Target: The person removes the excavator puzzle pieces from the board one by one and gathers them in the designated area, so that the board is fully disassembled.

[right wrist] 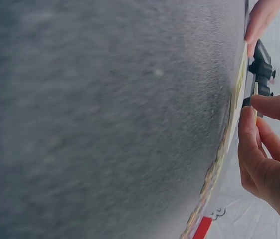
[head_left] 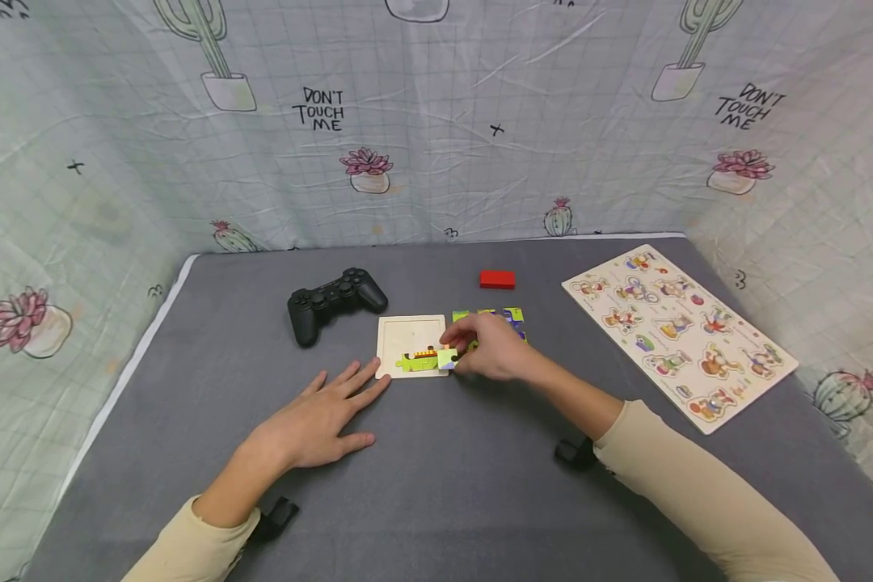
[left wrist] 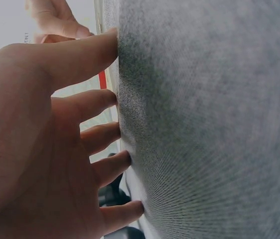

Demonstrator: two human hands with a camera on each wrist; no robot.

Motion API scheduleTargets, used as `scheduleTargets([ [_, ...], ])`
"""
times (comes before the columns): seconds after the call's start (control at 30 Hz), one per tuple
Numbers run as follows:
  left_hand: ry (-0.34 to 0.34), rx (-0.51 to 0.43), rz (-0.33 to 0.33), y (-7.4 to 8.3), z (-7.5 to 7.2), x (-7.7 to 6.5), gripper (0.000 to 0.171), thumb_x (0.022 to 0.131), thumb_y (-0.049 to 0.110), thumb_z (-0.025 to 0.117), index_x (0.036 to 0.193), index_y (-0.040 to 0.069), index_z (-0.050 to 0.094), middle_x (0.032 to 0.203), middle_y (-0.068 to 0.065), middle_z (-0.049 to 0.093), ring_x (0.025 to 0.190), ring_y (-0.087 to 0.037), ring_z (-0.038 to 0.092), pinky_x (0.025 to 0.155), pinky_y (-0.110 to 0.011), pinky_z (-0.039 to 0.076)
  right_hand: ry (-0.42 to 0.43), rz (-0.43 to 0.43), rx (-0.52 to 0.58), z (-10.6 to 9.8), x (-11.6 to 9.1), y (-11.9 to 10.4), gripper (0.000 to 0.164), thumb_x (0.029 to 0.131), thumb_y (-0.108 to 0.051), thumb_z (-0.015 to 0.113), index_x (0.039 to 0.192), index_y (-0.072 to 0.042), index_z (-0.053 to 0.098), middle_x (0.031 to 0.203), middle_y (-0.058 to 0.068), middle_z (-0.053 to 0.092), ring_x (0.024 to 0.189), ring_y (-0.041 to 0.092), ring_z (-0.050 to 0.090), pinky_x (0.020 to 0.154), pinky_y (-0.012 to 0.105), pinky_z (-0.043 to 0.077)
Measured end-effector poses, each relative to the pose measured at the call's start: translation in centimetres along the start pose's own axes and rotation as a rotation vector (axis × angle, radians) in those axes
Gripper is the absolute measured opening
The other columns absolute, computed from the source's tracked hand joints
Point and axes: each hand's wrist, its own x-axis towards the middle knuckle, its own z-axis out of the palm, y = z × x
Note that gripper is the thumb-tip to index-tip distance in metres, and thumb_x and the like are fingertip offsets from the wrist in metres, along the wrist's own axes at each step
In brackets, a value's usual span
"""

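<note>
A small square wooden puzzle tray (head_left: 411, 327) lies on the grey table, with green puzzle pieces (head_left: 416, 363) joined along its near side. My right hand (head_left: 496, 346) pinches a light green puzzle piece (head_left: 447, 358) between thumb and fingers over the tray's near right corner. In the right wrist view that piece (right wrist: 255, 89) shows edge-on between the fingertips. My left hand (head_left: 320, 416) is spread flat on the table, fingertips at the tray's left edge. More green and purple puzzle pieces (head_left: 512, 316) lie right of the tray, partly hidden behind my right hand.
A black game controller (head_left: 337, 303) lies behind and left of the tray. Farther back on the right is a red block (head_left: 497, 280). A large wooden picture board (head_left: 676, 335) lies at the right. Printed cloth (head_left: 436, 186) hangs around the table's back and sides.
</note>
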Motion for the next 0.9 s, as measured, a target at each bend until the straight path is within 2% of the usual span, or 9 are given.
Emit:
scheduleTargets([
  [0.3, 0.008, 0.0, 0.008, -0.1, 0.0, -0.1, 0.081, 0.1, 0.046, 0.067, 0.167, 0.023, 0.027, 0.177, -0.004, 0.011, 0.161, -0.036, 0.018, 0.122, -0.074, 0.019, -0.018, 0.024, -0.01, -0.4, -0.7, 0.9, 0.038, 0.077, 0.004, 0.078, 0.113, -0.008, 0.078, 0.097, 0.002, 0.073, 0.09, 0.015, 0.064, 0.081, 0.03, 0.054],
  [0.6, 0.013, -0.004, 0.018, -0.1, -0.2, 0.0, 0.081, 0.1, 0.047, 0.067, 0.167, 0.022, 0.028, 0.176, -0.005, 0.012, 0.161, -0.037, 0.018, 0.121, -0.074, 0.02, 0.007, 0.024, -0.004, -0.6, -1.5, 1.2, 0.037, 0.072, 0.007, 0.078, 0.107, -0.005, 0.076, 0.094, 0.005, 0.073, 0.086, 0.015, 0.066, 0.08, 0.029, 0.055],
  [0.9, 0.015, -0.01, 0.014, -0.2, 0.1, -0.1, 0.081, 0.1, 0.046, 0.067, 0.167, 0.022, 0.028, 0.177, -0.005, 0.012, 0.161, -0.037, 0.018, 0.122, -0.074, 0.019, -0.014, 0.089, -0.051, -0.4, -1.6, 1.3, 0.036, 0.076, 0.003, 0.084, 0.11, -0.008, 0.079, 0.095, 0.003, 0.073, 0.086, 0.014, 0.063, 0.077, 0.027, 0.054],
])
